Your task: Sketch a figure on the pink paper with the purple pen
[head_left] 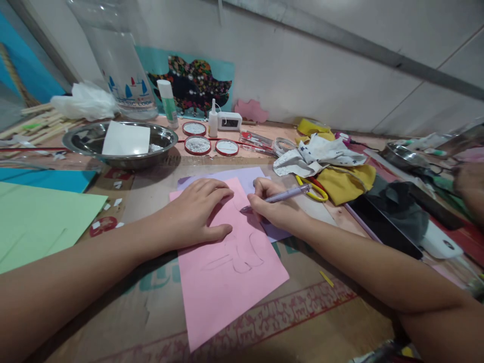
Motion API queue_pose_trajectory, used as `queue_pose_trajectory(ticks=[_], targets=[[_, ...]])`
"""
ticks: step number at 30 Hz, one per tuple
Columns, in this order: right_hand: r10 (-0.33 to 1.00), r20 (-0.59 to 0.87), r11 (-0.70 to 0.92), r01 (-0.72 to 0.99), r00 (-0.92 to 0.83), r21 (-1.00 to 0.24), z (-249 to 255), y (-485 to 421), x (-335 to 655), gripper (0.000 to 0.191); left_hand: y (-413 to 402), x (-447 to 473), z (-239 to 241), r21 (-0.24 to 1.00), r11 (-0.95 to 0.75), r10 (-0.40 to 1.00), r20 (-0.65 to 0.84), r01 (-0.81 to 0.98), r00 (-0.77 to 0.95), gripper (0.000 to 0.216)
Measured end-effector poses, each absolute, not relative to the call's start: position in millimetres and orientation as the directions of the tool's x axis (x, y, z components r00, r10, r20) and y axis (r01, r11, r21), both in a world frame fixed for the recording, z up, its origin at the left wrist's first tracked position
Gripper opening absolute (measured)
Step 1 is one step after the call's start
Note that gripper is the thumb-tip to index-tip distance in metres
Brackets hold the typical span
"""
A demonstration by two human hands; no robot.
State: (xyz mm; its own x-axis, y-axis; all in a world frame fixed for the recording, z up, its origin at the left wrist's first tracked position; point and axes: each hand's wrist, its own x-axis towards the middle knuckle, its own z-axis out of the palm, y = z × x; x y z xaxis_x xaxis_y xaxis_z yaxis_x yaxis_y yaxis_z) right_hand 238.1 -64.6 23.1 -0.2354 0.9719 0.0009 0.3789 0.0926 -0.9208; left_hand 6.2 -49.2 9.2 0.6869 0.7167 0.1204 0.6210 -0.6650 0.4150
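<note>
A pink sheet of paper lies on the cardboard-covered table, with faint pencil outlines drawn on it. My left hand rests flat on its upper part, fingers spread, pressing it down. My right hand grips a purple pencil, its tip touching the pink paper near the sheet's top edge. A lilac sheet lies under the pink one.
A metal bowl with a white paper stands at the back left, red-rimmed lids and a glue stick behind. Yellow scissors, cloth scraps and dark items lie right. Green and blue sheets lie left. Another person's hand shows far right.
</note>
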Motion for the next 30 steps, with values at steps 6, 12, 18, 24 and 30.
queue_pose_trajectory(ticks=[6,12,18,24,30], targets=[[0.966,-0.03,0.067,0.359,-0.257,-0.931,24.1,-65.1,238.6,0.031,-48.9,6.1,8.8,0.408,-0.667,0.715,0.118,0.623,0.689,0.07],[0.956,-0.062,0.04,0.335,-0.287,-0.941,24.7,-66.5,239.5,0.031,-49.4,5.9,8.1,0.409,-0.668,0.715,0.124,0.621,0.688,0.07],[0.964,-0.041,0.052,0.339,-0.261,-0.939,23.2,-64.7,238.2,0.03,-49.0,5.5,8.3,0.411,-0.67,0.713,0.123,0.618,0.691,0.07],[0.955,-0.019,0.101,0.383,-0.297,-0.918,22.5,-64.3,241.6,0.03,-48.4,5.0,6.1,0.404,-0.68,0.708,0.142,0.613,0.692,0.069],[0.947,-0.015,0.119,0.393,-0.32,-0.912,22.1,-63.7,243.4,0.03,-48.6,4.4,6.4,0.409,-0.683,0.703,0.146,0.605,0.696,0.067]])
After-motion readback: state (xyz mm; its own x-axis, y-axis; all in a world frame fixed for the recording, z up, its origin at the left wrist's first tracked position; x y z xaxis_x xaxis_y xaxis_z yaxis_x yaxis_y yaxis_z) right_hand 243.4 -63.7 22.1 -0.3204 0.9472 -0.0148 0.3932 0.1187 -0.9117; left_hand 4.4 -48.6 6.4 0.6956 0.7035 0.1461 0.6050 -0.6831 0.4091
